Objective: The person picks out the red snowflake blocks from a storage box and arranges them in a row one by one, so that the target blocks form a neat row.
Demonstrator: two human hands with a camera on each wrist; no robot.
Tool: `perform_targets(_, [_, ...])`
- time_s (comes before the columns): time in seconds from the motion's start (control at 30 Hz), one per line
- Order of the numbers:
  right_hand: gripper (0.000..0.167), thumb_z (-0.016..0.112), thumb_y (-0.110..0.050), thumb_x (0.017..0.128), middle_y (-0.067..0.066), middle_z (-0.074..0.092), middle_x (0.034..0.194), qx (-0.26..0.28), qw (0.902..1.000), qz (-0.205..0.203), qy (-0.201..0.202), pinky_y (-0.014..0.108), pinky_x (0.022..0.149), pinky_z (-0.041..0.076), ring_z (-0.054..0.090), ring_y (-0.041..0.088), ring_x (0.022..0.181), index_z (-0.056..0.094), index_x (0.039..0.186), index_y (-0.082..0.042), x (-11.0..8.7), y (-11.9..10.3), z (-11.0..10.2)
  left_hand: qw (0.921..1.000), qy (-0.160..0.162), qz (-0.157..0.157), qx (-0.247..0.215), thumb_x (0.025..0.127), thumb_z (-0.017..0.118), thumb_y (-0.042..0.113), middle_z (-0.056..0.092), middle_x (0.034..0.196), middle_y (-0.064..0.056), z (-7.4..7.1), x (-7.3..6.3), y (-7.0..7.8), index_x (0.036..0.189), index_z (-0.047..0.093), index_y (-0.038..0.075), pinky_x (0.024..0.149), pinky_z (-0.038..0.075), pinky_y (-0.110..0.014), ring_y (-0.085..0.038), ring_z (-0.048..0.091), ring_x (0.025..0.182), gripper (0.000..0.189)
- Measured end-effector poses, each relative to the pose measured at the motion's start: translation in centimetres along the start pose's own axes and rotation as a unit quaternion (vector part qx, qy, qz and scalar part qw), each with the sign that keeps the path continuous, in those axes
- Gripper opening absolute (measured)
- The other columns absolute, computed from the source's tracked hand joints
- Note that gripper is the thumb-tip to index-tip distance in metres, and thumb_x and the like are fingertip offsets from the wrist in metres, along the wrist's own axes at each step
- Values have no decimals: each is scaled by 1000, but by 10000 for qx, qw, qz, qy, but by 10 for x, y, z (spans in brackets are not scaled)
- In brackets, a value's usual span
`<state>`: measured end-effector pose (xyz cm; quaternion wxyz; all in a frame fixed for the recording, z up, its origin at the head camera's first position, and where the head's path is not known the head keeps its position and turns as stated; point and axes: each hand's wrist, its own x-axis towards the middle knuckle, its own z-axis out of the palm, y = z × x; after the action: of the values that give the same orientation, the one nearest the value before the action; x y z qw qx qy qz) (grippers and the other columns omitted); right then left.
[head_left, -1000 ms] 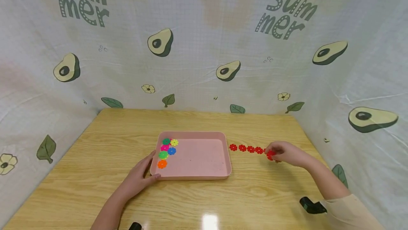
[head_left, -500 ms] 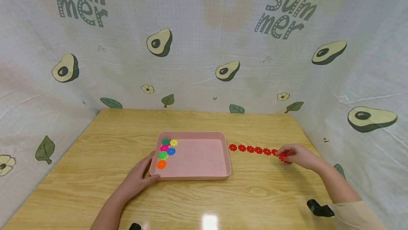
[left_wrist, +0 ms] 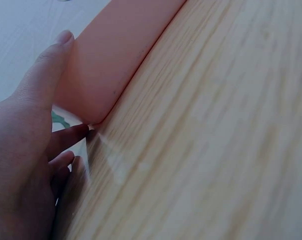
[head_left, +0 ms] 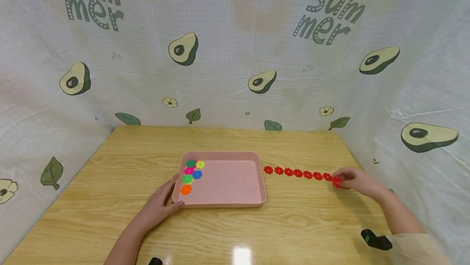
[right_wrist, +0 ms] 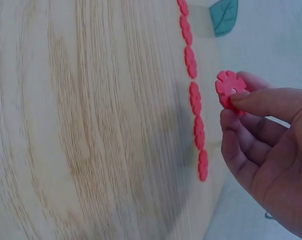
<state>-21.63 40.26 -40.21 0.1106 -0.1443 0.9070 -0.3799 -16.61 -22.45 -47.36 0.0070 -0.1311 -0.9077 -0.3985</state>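
In the head view my right hand (head_left: 354, 180) is at the right end of a row of red notched plastic discs (head_left: 298, 173) on the wooden table. Thumb and fingertips pinch a red disc (right_wrist: 230, 90), seen in the right wrist view with its slots and centre hole. My left hand (head_left: 158, 205) holds the near left corner of a pink tray (head_left: 235, 205). Its thumb (left_wrist: 46, 65) lies along the front wall, the fingers along the left side. Inside the tray's left end lie several notched discs, among them an orange disc (head_left: 186, 189) and a blue disc (head_left: 197, 174).
The wooden table (head_left: 235, 232) ends at a hanging cloth (head_left: 220, 93) printed with avocados, which also closes off both sides. A black wrist mount (head_left: 376, 240) juts out by the right sleeve.
My right hand has moved rightward along the row, and more red discs now lie in line behind it. The left hand and tray have stayed put.
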Motion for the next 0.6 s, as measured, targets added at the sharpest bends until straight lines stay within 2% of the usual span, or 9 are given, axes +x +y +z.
perform_targets(0.1, [25, 63, 5, 88, 14, 64, 99, -78, 9999, 118, 68, 26, 68, 54, 57, 9, 82, 61, 112, 14, -3, 5, -5, 10000, -10, 23, 33, 88, 70, 46, 31, 154, -19, -1, 0, 1, 156, 23, 19, 104, 25, -70, -47, 28, 138, 87])
perform_targets(0.3, [24, 62, 4, 89, 17, 64, 101, -310, 9986, 300, 301, 28, 63, 52, 55, 10, 78, 62, 112, 12, -7, 14, -12, 10000, -5, 12, 33, 88, 70, 47, 31, 154, -19, -1, -1, 2, 156, 24, 19, 104, 25, -69, -46, 28, 138, 87])
perform_targets(0.43, [24, 60, 6, 90, 20, 63, 102, -329, 9978, 439, 382, 31, 64, 55, 56, 11, 77, 63, 112, 13, -8, 22, -16, 10000, 14, 46, 54, 88, 70, 46, 32, 154, -19, -1, -1, 2, 156, 24, 18, 104, 25, -70, -47, 28, 138, 87])
perform_targets(0.6, [24, 57, 6, 91, 23, 62, 103, -340, 9954, 714, 538, 32, 66, 58, 60, 18, 79, 62, 113, 14, -7, 31, -21, 10000, 14, 58, 68, 88, 70, 46, 32, 154, -20, -1, 0, 1, 156, 23, 18, 104, 25, -70, -47, 28, 138, 88])
